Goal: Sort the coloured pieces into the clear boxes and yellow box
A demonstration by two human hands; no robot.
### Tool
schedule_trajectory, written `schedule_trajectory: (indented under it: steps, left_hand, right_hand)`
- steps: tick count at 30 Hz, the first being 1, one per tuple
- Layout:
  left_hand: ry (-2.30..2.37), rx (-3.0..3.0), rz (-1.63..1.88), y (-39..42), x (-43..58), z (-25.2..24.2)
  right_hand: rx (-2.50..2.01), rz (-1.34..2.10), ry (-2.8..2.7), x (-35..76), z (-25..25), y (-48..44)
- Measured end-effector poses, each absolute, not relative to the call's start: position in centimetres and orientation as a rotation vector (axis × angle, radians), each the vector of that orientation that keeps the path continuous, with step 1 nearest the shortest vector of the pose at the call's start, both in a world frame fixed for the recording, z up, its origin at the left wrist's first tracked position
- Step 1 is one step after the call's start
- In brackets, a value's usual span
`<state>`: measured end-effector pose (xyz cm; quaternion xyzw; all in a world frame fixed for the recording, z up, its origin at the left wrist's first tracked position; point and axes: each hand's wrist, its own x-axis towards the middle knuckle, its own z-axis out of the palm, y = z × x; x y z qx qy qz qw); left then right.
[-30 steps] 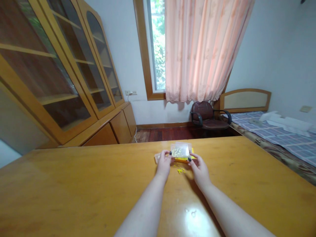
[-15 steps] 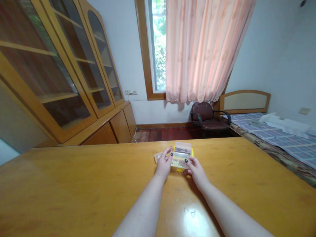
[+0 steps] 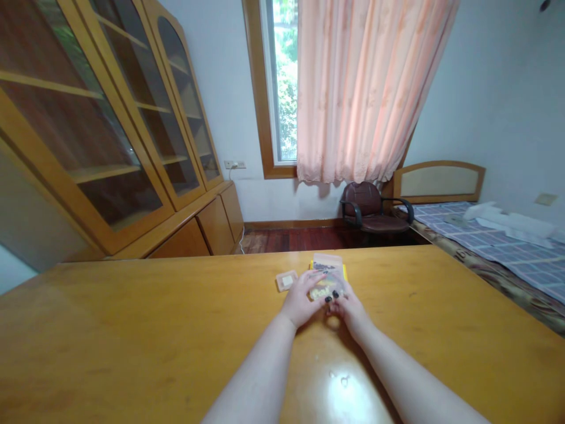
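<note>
Between my hands is a small glossy card with a pale, mottled pattern along its lower part. My left hand grips it from the left, fingers across its top and the thumb at its lower edge. At the lower right, my right hand pinches it with thumb and fingertips. Just behind lies a yellow-edged box with a pale pinkish flap and a dark printed picture, partly hidden by my hands. A small translucent pink case with a white patch rests left of my left hand.
The wooden table stretches wide around my hands. Beyond its far edge stand a dark red armchair and, at right, a bed with a checked cover. A glass-fronted cabinet is on the left.
My left hand has shifted right and over the card, bringing its thumb near my right thumb. The card sits lower and flatter, and the pink case is now fully exposed.
</note>
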<state>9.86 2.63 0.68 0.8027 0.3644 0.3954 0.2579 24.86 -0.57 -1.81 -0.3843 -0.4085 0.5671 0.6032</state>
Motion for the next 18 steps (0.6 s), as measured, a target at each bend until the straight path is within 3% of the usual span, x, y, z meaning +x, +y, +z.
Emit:
schedule_trajectory:
  steps: [7, 18]
  left_hand:
    - [0.918, 2.129, 1.066, 2.77, 9.91, 0.33]
    - [0.897, 2.193, 0.986, 2.69, 10.06, 0.55]
  right_hand:
    - [-0.95, 1.068, -1.121, 25.19, -2.43, -0.06]
    - [-1.052, 1.069, -1.024, 25.13, -2.74, 0.26]
